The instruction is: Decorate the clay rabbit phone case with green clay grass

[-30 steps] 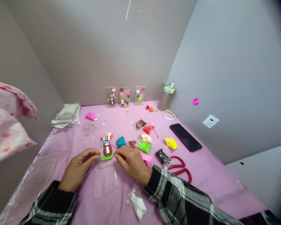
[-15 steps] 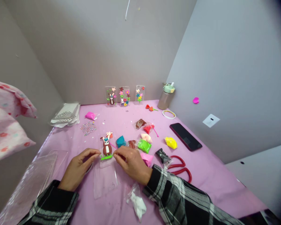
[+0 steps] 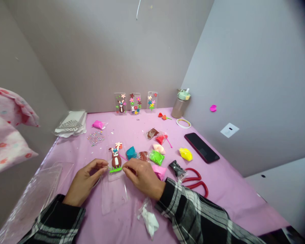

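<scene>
A clear phone case (image 3: 114, 189) lies on the pink table cover (image 3: 218, 189) in front of me. On its far end sits a brown clay rabbit (image 3: 116, 160) on a strip of green clay grass (image 3: 116, 169), with a small flower above it. My left hand (image 3: 85, 181) pinches the left end of the green strip, fingers curled. From the other side my right hand (image 3: 142, 176) pinches the strip's right end, fingers closed together.
Small bags of coloured clay (image 3: 156, 157) lie beyond my right hand, with a white bag (image 3: 149, 220) near my right sleeve. Red scissors (image 3: 195, 183) and a black phone (image 3: 201, 147) are at the right. Three decorated cases (image 3: 134, 103) lean on the back wall beside a bottle (image 3: 180, 103).
None of the objects has moved; both hands stay pinched at the ends of the green strip. The view has shifted very slightly.
</scene>
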Available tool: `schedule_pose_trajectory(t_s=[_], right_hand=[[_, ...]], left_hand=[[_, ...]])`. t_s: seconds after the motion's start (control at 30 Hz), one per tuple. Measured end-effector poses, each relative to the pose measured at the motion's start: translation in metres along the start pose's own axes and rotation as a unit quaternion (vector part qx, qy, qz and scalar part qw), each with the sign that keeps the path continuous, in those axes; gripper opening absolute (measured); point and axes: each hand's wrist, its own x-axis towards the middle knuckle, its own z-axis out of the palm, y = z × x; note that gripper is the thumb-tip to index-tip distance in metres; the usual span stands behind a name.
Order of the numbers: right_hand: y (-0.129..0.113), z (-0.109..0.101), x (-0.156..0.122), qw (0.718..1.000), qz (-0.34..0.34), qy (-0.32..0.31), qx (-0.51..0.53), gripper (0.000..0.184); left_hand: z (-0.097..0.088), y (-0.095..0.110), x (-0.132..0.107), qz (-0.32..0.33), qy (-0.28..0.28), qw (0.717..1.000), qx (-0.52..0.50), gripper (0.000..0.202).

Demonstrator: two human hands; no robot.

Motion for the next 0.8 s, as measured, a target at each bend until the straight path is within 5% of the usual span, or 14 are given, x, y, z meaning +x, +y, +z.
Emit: schedule_pose_trajectory(t_s=[0.8], right_hand=[[-0.002,0.000,-0.001,1.000,-0.003,-0.027,-0.016,0.013]], left_hand=[[0.001,-0.011,0.000,0.040,-0.037,0.996,0.070,0.025]])
